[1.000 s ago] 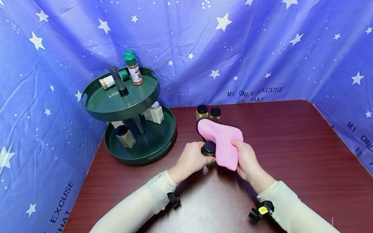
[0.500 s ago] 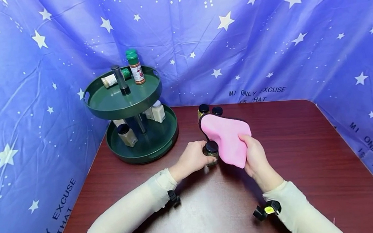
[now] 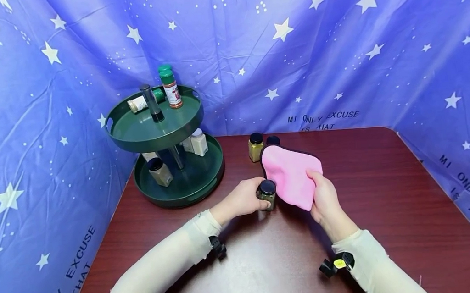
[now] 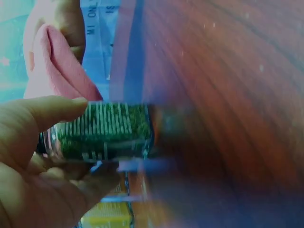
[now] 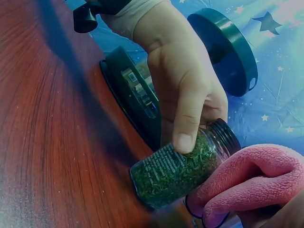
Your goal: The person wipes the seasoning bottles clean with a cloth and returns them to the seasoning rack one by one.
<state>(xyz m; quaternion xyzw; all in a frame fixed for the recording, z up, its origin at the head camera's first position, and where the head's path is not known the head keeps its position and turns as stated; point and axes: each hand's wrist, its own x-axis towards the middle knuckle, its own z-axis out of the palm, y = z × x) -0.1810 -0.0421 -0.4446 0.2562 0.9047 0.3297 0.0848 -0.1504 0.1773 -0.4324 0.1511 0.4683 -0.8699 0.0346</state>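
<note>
My left hand (image 3: 243, 197) grips a clear spice jar (image 3: 267, 196) with a black lid, thumb across its near side. Green dried herbs and printed white text show through the glass of the jar (image 5: 173, 173) in the right wrist view. My right hand (image 3: 326, 201) pinches a pink cloth (image 3: 293, 174) with dark edging by its right side. The cloth hangs spread beside the jar and overlaps its right edge in the head view. In the right wrist view the folded cloth (image 5: 251, 180) lies right at the lid.
A green two-tier turntable rack (image 3: 181, 194) stands at the left. Green-capped bottles (image 3: 172, 91) are on its upper tray; a black-lidded jar (image 3: 160, 172) and white-capped jars (image 3: 199, 143) are below. Behind the cloth stand a yellow-filled jar (image 3: 256, 148) and another black-lidded jar (image 3: 273, 140).
My right hand has drawn the cloth to the right, away from the held jar, and more of the yellow-filled jar shows. My left hand keeps its grip in nearly the same place.
</note>
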